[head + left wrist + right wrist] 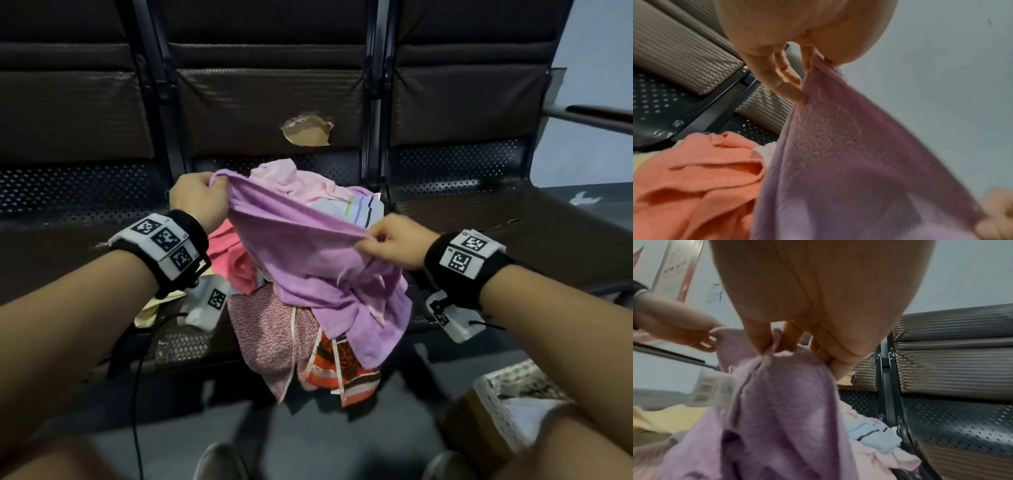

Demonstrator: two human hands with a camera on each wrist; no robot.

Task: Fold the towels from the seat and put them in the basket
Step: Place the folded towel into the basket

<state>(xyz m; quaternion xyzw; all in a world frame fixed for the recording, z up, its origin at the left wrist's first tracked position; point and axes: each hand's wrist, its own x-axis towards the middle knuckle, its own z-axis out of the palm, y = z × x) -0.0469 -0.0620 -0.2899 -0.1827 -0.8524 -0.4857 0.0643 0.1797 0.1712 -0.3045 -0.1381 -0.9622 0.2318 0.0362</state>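
A soft lilac terry towel (308, 260) is pinched along its top edge by the left hand (198, 200) and right hand (394, 245), lifted above the pile on the dark perforated seat (479, 212); opening it flat seemingly comes next, the woven basket (503, 404) waiting at four o'clock.

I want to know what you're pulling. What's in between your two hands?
A purple towel. The left hand pinches one end and the right hand pinches the other, so its edge stretches between them above the pile. The head view shows it best.
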